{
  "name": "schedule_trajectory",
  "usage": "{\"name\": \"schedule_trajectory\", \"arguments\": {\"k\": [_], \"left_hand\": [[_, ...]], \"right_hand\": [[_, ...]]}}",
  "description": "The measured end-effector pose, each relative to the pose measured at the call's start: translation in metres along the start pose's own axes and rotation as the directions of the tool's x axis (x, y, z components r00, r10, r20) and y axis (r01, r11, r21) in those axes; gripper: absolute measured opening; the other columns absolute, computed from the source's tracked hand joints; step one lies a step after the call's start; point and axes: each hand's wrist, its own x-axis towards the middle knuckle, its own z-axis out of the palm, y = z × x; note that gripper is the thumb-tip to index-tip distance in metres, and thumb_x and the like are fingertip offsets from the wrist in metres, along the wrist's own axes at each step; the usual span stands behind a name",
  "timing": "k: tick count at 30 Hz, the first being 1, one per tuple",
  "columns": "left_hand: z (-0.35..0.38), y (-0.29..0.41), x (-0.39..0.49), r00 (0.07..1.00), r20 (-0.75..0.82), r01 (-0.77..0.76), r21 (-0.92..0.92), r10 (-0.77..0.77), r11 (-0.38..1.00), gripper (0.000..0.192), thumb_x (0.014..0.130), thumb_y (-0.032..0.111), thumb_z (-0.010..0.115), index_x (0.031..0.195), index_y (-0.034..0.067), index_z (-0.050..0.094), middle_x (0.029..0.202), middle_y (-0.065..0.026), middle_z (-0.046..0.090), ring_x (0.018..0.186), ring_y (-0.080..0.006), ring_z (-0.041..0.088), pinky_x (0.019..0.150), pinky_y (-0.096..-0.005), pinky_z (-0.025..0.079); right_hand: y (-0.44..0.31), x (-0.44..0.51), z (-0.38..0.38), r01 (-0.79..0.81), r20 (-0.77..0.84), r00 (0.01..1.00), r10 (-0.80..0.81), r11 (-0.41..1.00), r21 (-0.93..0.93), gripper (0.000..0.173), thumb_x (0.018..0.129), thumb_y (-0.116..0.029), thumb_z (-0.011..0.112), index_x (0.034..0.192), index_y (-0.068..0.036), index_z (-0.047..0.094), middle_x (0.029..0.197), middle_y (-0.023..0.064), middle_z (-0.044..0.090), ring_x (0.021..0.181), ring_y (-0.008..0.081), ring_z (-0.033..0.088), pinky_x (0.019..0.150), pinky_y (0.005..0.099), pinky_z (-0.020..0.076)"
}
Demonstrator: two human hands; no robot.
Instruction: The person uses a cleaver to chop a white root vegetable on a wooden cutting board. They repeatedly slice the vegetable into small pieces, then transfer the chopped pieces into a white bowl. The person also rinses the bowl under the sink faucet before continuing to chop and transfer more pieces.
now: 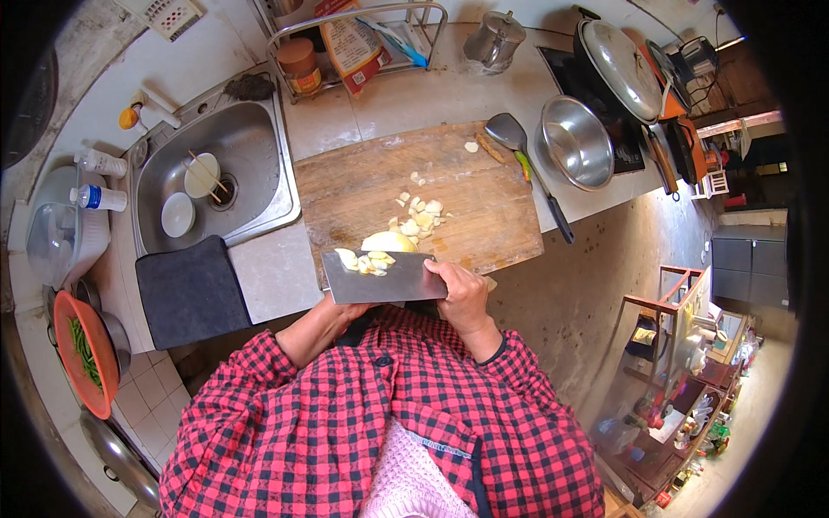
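Observation:
My right hand grips a broad-bladed cleaver at the near edge of a wooden cutting board. The blade lies tilted with its flat face up, and several pale slices rest on it. My left hand is by the blade's near edge; its fingers are hidden under the blade. Just beyond the cleaver lies a pale yellow peeled chunk of vegetable, its kind unclear. More thin pale slices are scattered behind it on the board.
A spatula, a green pepper and a steel bowl are at the right. At the left, a sink holds two bowls and chopsticks; a black cloth lies before it. An orange basket contains green peppers.

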Motion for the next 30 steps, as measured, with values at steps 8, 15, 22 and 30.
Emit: {"name": "schedule_trajectory", "arguments": {"k": [8, 15, 22, 30], "left_hand": [[-0.015, -0.007, 0.008, 0.992, 0.117, 0.037, 0.012, -0.038, 0.999, 0.051, 0.092, 0.025, 0.065, 0.134, 0.002, 0.047, 0.131, -0.0157, 0.054, 0.12, -0.0288, 0.055, 0.101, -0.0466, 0.049], [-0.01, -0.001, 0.006, 0.971, 0.24, -0.019, 0.031, 0.011, 0.999, 0.055, 0.093, 0.024, 0.064, 0.138, 0.001, 0.041, 0.135, -0.016, 0.05, 0.123, -0.029, 0.053, 0.103, -0.0471, 0.047], [-0.006, 0.01, 0.004, 0.976, 0.113, 0.187, 0.014, -0.188, 0.982, 0.053, 0.087, 0.019, 0.07, 0.132, 0.002, 0.048, 0.13, -0.0154, 0.055, 0.12, -0.0271, 0.055, 0.103, -0.0424, 0.048], [-0.012, 0.001, 0.013, 0.993, 0.117, -0.013, 0.132, -0.002, 0.991, 0.055, 0.088, 0.02, 0.07, 0.134, 0.002, 0.046, 0.13, -0.0158, 0.055, 0.118, -0.0273, 0.056, 0.103, -0.0425, 0.048]], "right_hand": [[0.015, -0.012, 0.013, -0.09, 0.0, 0.996, 0.09, 0.994, -0.066, 0.03, 0.072, 0.003, 0.069, 0.099, -0.01, 0.065, 0.081, 0.0086, 0.069, 0.073, 0.0276, 0.068, 0.057, 0.0352, 0.0527], [0.029, -0.015, 0.008, -0.25, 0.098, 0.963, 0.251, 0.968, -0.028, 0.03, 0.072, 0.003, 0.068, 0.099, -0.011, 0.065, 0.087, 0.0105, 0.071, 0.08, 0.029, 0.07, 0.062, 0.0369, 0.0541], [0.005, -0.003, 0.002, -0.036, 0.039, 0.999, 0.033, 0.997, 0.07, 0.036, 0.068, 0.006, 0.068, 0.099, -0.011, 0.066, 0.085, 0.0077, 0.07, 0.077, 0.0259, 0.07, 0.061, 0.0341, 0.0545], [0.013, -0.006, 0.008, -0.105, 0.035, 0.994, 0.105, 0.994, 0.012, 0.032, 0.07, 0.006, 0.068, 0.098, -0.01, 0.065, 0.086, 0.009, 0.07, 0.078, 0.0266, 0.07, 0.062, 0.035, 0.0545]]}}
